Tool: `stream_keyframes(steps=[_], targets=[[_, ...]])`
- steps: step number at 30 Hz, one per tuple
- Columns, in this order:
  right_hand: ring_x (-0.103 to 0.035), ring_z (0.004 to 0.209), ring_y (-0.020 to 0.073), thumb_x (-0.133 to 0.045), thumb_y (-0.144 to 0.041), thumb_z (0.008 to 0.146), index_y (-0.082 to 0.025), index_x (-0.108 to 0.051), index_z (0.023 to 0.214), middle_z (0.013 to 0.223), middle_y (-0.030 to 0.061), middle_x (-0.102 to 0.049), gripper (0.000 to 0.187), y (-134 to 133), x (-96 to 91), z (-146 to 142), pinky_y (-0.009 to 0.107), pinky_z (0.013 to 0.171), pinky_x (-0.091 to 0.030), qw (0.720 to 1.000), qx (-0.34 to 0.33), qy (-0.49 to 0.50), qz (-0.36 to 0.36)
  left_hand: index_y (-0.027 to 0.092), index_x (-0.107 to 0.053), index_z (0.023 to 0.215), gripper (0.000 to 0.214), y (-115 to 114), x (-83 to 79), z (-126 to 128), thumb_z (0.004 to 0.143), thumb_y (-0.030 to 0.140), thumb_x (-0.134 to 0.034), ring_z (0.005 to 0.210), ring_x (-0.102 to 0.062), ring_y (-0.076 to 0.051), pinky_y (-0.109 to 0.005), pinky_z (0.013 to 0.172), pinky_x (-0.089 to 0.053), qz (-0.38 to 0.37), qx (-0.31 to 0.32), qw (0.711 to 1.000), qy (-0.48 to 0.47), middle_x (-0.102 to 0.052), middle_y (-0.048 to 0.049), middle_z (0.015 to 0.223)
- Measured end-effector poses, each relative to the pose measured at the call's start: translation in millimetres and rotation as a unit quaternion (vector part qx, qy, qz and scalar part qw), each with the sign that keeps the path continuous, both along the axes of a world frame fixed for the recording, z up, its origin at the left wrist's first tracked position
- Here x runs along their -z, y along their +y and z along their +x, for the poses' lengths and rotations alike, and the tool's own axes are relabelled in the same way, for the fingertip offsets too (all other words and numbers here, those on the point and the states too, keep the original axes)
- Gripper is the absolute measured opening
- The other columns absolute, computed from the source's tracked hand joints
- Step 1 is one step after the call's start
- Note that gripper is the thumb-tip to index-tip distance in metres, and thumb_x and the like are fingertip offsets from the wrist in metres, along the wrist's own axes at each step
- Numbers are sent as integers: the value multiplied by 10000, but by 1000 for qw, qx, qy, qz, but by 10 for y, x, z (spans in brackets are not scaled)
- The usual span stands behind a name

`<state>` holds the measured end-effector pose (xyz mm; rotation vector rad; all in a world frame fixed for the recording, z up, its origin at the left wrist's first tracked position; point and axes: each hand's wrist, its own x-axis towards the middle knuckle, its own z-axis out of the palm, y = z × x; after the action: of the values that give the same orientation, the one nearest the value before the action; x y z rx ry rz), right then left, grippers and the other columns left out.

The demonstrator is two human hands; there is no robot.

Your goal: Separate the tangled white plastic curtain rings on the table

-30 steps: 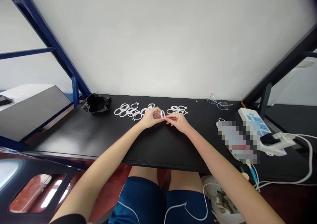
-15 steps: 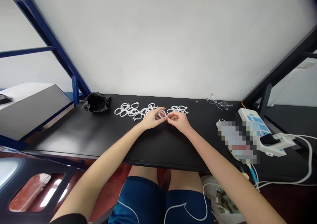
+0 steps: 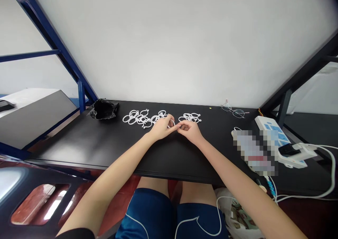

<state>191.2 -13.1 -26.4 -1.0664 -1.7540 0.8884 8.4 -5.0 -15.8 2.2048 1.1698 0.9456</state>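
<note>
A white ring (image 3: 173, 123) is pinched in my left hand (image 3: 161, 127), its curve showing between thumb and fingers. My right hand (image 3: 191, 130) is closed in a pinch at the ring's right side, its fingertips meeting my left thumb; the ring's end there is hidden. Just behind my left hand lies a small group of white rings (image 3: 162, 112), partly covered by it. Farther left spreads a larger pile of white rings with knobbed ends (image 3: 136, 118). Another cluster of white rings (image 3: 190, 117) lies just beyond my right hand.
On the black table (image 3: 111, 144) a crumpled black plastic bag (image 3: 104, 109) stands open at the back left. Eyeglasses (image 3: 234, 111) lie at the back right. A phone (image 3: 253, 151), a power strip (image 3: 273, 130) and white cables (image 3: 331, 172) occupy the right side.
The held ring has turned and sits deeper behind my left fingers, so less of it shows. Both hands stay together in nearly the same place.
</note>
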Motion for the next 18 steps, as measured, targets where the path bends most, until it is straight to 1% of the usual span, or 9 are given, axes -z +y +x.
stream_keyframes(steps=[3, 5, 7, 9, 14, 18], targets=[[-453, 458, 93, -652, -262, 707, -182, -675, 744, 539, -28, -540, 91, -20, -28, -15, 228, 453, -372, 1000, 5, -8, 17, 209, -510, 867, 373, 7, -4, -4, 838, 578, -560, 619, -552, -148, -266, 604, -396, 18, -24, 1000, 10, -619, -2, 720], [-433, 458, 94, -643, -269, 726, -185, -681, 749, 529, -31, -520, 95, -20, -35, -12, 231, 455, -358, 1000, 2, -17, 23, 207, -514, 845, 375, 15, -2, -3, 842, 580, -551, 573, -502, -135, -259, 576, -363, 32, -35, 999, 26, -556, 20, 649], [-420, 462, 96, -637, -277, 747, -185, -690, 760, 518, -33, -504, 107, -16, -38, -2, 237, 463, -350, 999, -2, -27, 27, 205, -516, 835, 373, 25, 4, -3, 849, 577, -542, 543, -453, -125, -254, 554, -332, 41, -37, 998, 42, -486, 37, 604], [-407, 462, 96, -636, -284, 759, -183, -694, 760, 510, -35, -493, 117, -12, -40, 9, 241, 469, -339, 999, -1, -36, 31, 202, -517, 830, 369, 34, 10, -5, 852, 570, -542, 541, -433, -122, -251, 548, -314, 45, -31, 997, 48, -448, 41, 601], [-438, 481, 99, -629, -273, 771, -181, -695, 745, 582, -13, -562, 116, 2, -29, 27, 250, 490, -353, 999, -10, -35, 30, 196, -521, 833, 361, 48, 29, -17, 856, 555, -548, 541, -409, -117, -250, 552, -300, 48, -17, 998, 46, -421, 44, 607], [-455, 491, 102, -629, -277, 776, -183, -706, 760, 594, -11, -565, 123, 22, -3, 35, 252, 498, -365, 999, -12, -32, 35, 195, -519, 851, 361, 58, 44, -22, 858, 555, -548, 540, -401, -113, -250, 553, -302, 52, -11, 998, 44, -419, 48, 611]])
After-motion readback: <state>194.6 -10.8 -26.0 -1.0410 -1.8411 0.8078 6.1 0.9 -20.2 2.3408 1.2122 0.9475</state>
